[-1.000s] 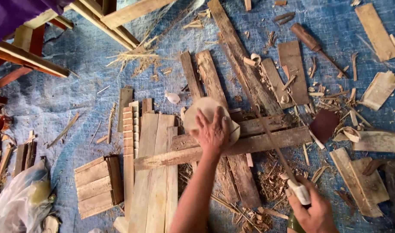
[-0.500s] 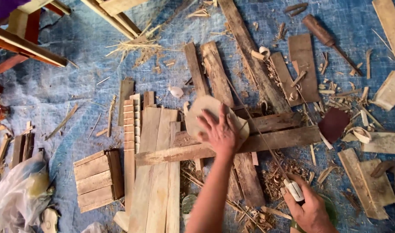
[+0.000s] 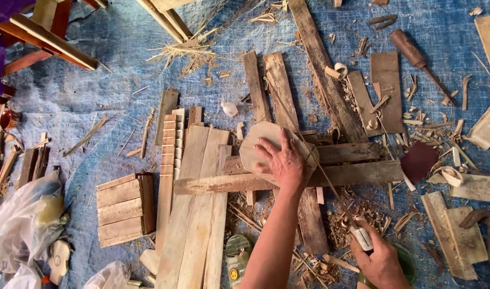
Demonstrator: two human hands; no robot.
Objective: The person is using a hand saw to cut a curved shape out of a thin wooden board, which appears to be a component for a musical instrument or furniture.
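Observation:
My left hand (image 3: 283, 163) lies flat on a round pale wooden disc (image 3: 255, 149), pressing it down onto crossed wooden planks (image 3: 352, 174). My right hand (image 3: 381, 259) grips the white handle of a thin saw (image 3: 361, 237) near the bottom right. The saw's long thin blade (image 3: 309, 155) runs up and left from the handle, past the disc's right edge. Sawdust and shavings lie around the handle.
Pale boards (image 3: 197, 214) lie left of the disc on a blue tarp (image 3: 111, 107). A small wooden crate (image 3: 124, 206) and plastic bags (image 3: 20, 225) sit at the left. A chisel (image 3: 416, 56), dark sandpaper (image 3: 418, 160) and scrap wood lie at the right.
The view has shifted slightly. My left hand stays on the disc. My right hand with the saw handle has moved a little down and right.

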